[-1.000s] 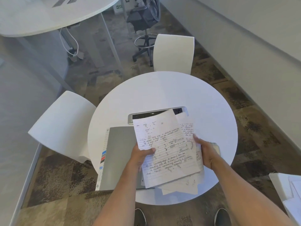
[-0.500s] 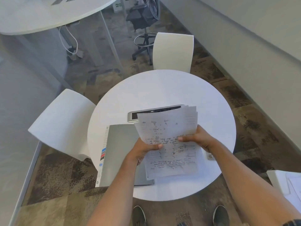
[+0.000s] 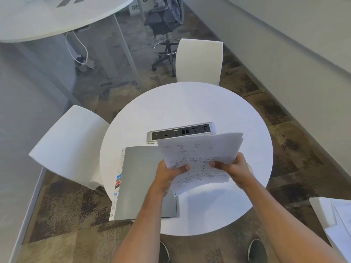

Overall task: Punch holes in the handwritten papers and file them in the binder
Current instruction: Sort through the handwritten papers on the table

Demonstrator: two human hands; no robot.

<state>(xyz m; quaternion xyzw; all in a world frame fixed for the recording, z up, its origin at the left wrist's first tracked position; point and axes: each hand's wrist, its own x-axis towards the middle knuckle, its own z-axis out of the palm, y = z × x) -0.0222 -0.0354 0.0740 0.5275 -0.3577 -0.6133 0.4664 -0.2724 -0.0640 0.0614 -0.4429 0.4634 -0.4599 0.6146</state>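
Note:
A stack of handwritten papers is held up above the round white table, tilted with its top edge away from me. My left hand grips the stack's left side, thumb on top. My right hand grips its right side, thumb on the writing. A closed grey binder with coloured tabs along its left edge lies flat on the table's left half, partly under my left forearm. No hole punch shows.
A silver power and socket strip is set into the table's middle. White chairs stand at the left and the far side. More white papers lie at the right edge. My shoes show below the table.
Both hands gathered the loose sheets into one stack and lifted it off the table. The right hand moved from the sheets' right edge onto the stack, and the socket strip is now uncovered.

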